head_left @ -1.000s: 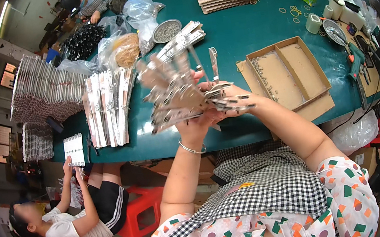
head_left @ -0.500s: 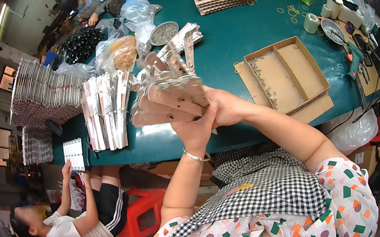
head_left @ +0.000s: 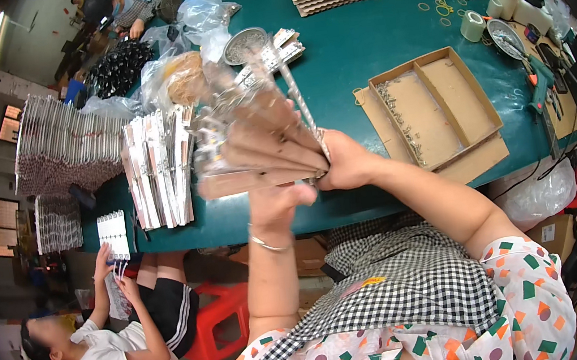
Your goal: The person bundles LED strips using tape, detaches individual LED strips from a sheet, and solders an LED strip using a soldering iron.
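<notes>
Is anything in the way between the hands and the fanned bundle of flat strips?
Nothing visible. The right hand grips the right end of the bundle; the left hand is at its near edge, no object between. Its far side is hidden, so contact there is unclear.

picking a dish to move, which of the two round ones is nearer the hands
The round dish beside the plastic bag, beyond the held strips; the other dish lies farther off, to the right near the green glue gun.
</notes>
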Action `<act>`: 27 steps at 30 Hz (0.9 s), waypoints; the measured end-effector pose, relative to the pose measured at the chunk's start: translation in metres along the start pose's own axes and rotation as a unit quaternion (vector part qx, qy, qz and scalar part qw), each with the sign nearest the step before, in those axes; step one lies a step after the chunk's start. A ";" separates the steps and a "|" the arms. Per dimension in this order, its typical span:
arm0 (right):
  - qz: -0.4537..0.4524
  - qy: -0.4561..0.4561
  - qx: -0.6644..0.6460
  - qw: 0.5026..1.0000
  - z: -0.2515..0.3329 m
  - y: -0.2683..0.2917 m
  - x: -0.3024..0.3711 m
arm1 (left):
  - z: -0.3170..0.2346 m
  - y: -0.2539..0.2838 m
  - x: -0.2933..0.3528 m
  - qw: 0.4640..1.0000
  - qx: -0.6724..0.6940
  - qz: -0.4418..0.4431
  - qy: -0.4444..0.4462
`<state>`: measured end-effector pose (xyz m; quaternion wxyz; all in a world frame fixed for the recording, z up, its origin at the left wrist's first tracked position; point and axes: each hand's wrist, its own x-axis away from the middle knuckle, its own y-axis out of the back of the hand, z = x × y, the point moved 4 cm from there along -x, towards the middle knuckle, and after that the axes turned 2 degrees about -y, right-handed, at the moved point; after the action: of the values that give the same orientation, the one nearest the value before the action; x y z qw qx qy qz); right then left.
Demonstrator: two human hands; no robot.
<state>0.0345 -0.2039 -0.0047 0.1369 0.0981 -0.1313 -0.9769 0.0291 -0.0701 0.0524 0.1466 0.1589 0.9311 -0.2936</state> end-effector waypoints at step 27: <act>-0.039 0.037 -0.111 0.992 -0.030 -0.024 0.007 | 0.044 0.001 0.018 0.981 -0.183 -0.050 -0.039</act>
<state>0.0288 -0.1908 -0.0407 0.1131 0.1237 -0.0134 -0.9858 0.0207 -0.0915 0.0107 0.1950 0.0712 0.9693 -0.1316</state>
